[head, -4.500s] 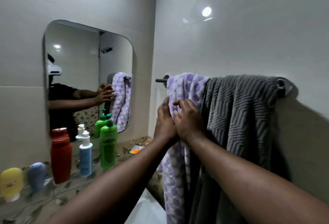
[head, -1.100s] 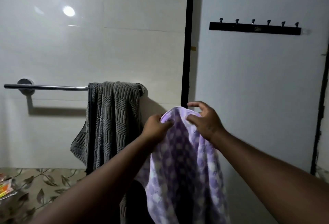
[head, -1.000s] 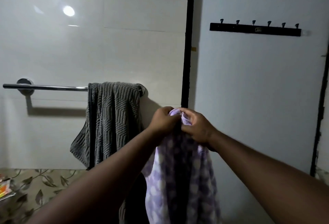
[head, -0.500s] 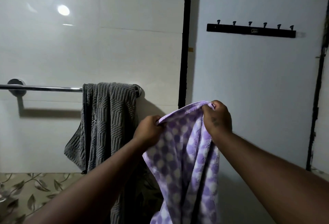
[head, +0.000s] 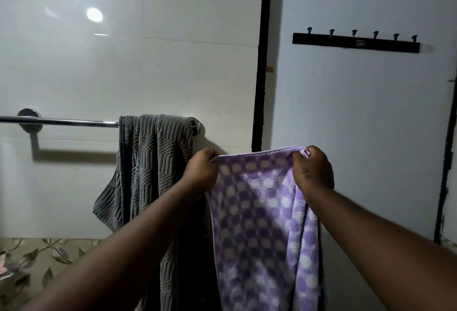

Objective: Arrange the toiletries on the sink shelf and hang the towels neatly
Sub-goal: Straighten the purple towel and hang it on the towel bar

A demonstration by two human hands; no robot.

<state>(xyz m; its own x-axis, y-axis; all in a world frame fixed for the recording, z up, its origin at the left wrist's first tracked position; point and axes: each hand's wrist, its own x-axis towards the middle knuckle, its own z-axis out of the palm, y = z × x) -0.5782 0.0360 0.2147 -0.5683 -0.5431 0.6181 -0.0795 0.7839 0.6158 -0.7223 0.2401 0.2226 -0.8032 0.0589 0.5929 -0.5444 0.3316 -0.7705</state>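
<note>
A purple towel with white dots (head: 259, 216) hangs in the air in front of the white door, stretched along its top edge. My left hand (head: 201, 172) grips its top left corner and my right hand (head: 312, 171) grips its top right corner. A grey ribbed towel (head: 154, 162) hangs bunched over the right end of the chrome towel bar (head: 59, 120), just left of my left hand. The bar's left part is bare. The toiletries are out of view.
A black hook rail (head: 356, 42) with several hooks is fixed high on the white door (head: 366, 117). A black door frame (head: 262, 58) runs vertically between door and tiled wall. Leaf-patterned tiles (head: 37, 258) lie at the lower left.
The purple towel came off the bar while the view turned right. My hands, bunched together a second ago, have moved apart and spread its top edge wide.
</note>
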